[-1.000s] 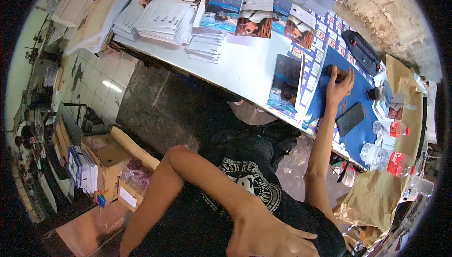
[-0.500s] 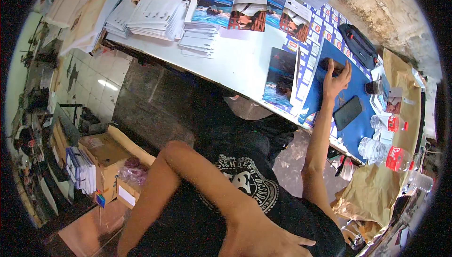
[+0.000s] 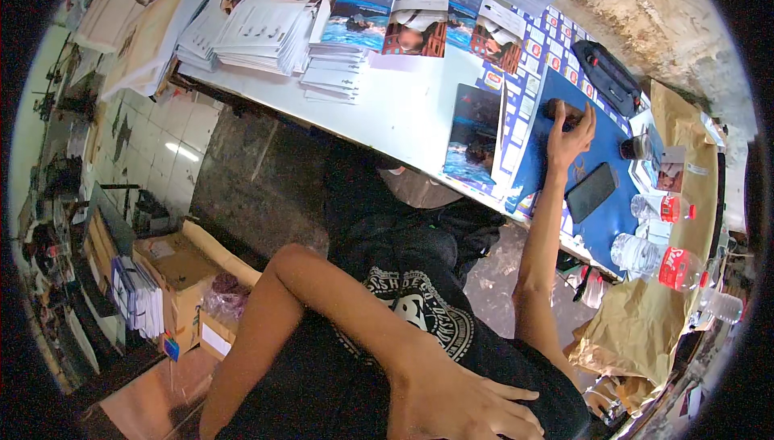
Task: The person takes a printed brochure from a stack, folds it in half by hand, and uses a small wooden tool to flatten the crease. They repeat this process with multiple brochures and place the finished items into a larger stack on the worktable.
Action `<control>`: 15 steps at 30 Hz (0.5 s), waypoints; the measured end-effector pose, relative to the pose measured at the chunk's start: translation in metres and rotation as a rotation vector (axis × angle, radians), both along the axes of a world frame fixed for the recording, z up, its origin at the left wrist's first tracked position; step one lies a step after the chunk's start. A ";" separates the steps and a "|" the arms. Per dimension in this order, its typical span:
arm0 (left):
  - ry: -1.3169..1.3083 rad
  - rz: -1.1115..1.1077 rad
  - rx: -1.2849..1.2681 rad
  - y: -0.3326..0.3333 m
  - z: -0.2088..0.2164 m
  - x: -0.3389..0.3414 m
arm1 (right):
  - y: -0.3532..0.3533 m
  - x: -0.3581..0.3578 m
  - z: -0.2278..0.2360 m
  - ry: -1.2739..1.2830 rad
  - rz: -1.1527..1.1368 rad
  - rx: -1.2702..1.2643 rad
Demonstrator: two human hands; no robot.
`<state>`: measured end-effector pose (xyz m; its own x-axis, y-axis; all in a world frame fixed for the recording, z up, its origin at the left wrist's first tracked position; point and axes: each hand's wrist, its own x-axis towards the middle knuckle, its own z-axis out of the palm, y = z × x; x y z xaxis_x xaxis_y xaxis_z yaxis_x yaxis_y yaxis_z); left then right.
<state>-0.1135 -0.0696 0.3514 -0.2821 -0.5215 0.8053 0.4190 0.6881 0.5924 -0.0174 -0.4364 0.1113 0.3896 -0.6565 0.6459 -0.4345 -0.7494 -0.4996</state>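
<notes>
My right hand [image 3: 570, 146] reaches over a blue mat [image 3: 558, 84] on the table. Its thumb and fingers bend round a dark, oblong object [image 3: 571, 111] whose kind I cannot make out. Close to that wrist lies a black smartphone [image 3: 592, 192]. A booklet [image 3: 474, 134] with a dark and blue seascape cover rests left of the mat. Across my body, my left hand [image 3: 463, 404] lies with spread fingers on my black T-shirt [image 3: 516, 367] near the right sleeve; it holds nothing.
Stacks of printed sheets [image 3: 262, 37] and several booklets [image 3: 415, 25] cover the table's far side. A black pouch [image 3: 609, 77], a dark cup [image 3: 636, 147] and plastic bottles [image 3: 681, 269] line the right. Brown paper [image 3: 629, 331] hangs there. Cardboard boxes [image 3: 173, 259] stand lower left.
My left hand has slid slightly up across the shirt, and more of its spread fingers show. The right hand stays at the dark object. The whole view has shifted a little.
</notes>
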 end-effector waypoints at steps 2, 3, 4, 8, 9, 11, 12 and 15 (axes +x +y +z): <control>-0.044 0.030 0.008 -0.001 0.000 0.004 | 0.002 0.003 -0.003 -0.007 0.007 -0.008; -0.062 0.051 -0.001 -0.003 0.000 0.008 | 0.002 0.003 -0.004 -0.011 0.011 -0.016; -0.082 0.073 -0.012 -0.004 -0.001 0.011 | 0.003 0.003 -0.003 -0.015 0.013 -0.017; 0.014 0.108 -0.019 -0.009 -0.002 0.002 | 0.002 -0.002 -0.002 -0.006 0.008 -0.029; 0.075 0.032 -0.038 -0.005 0.004 0.002 | 0.001 -0.003 -0.003 -0.005 0.006 -0.043; 0.128 -0.031 -0.057 -0.002 0.010 0.001 | 0.005 0.001 0.002 -0.004 0.018 -0.035; 0.091 0.000 -0.056 -0.001 0.011 -0.003 | 0.008 0.003 0.004 0.004 0.017 -0.021; 0.016 0.052 -0.054 -0.008 0.005 0.002 | 0.000 0.002 0.005 -0.032 0.062 -0.041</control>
<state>-0.1119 -0.0777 0.3565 -0.2424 -0.4909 0.8368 0.3906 0.7402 0.5473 -0.0157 -0.4360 0.1165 0.4071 -0.6046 0.6847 -0.3709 -0.7944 -0.4810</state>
